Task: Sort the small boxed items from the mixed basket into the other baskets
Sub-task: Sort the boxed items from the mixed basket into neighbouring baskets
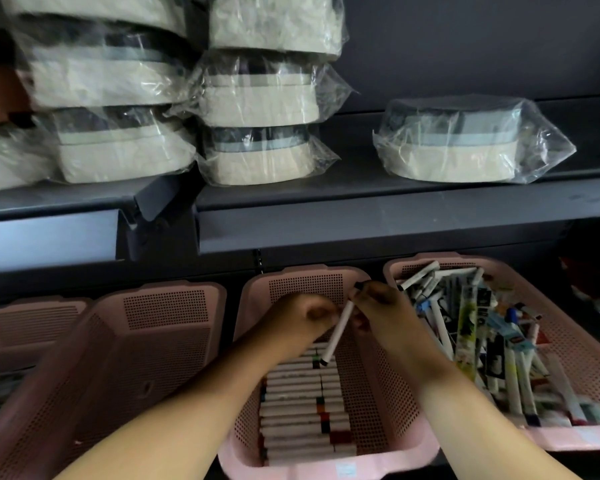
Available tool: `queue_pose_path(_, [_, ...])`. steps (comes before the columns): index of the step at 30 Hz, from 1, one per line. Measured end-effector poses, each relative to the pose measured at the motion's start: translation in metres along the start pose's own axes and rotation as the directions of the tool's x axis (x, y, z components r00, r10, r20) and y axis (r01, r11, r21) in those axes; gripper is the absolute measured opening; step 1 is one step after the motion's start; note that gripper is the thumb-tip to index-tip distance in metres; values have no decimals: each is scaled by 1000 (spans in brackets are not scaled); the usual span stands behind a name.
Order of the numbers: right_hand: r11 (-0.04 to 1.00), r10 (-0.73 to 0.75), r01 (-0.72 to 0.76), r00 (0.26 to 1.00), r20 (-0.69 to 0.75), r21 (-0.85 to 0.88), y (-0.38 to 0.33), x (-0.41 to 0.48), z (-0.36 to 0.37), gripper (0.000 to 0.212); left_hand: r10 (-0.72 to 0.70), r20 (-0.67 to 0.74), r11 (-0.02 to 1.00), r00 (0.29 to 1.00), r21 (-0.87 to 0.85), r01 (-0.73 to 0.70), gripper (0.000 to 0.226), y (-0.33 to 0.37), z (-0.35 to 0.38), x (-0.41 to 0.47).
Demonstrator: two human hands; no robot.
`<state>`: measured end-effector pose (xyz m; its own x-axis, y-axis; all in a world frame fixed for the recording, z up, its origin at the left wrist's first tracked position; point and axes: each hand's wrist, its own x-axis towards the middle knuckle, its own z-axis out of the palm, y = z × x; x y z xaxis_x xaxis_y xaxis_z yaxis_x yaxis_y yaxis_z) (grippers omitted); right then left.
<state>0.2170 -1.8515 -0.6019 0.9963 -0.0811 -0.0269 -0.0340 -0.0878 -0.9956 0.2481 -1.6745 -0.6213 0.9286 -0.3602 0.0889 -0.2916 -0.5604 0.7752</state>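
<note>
Our right hand pinches the slim white black-tipped marker by its top, our curled left hand beside it with grip unclear, over the pink perforated plastic basket beneath them, where a loose pinch could drop it askew.
</note>
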Motion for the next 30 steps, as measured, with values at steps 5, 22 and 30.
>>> queue_pose_path(5, [996, -55, 57, 998, 26, -68, 1, -4, 3, 14, 76, -77, 994, 994, 83, -70, 12, 5, -3, -2])
queue_pose_path(22, [996, 91, -89, 993, -78, 31, 8, 9, 1, 13, 87, -13, 980, 996, 183, -83, 19, 7, 20, 14])
queue_pose_path(30, [997, 75, -74, 997, -23, 12, 10, 11, -8, 11, 135, -21, 909, 991, 400, -115, 13, -13, 0, 31])
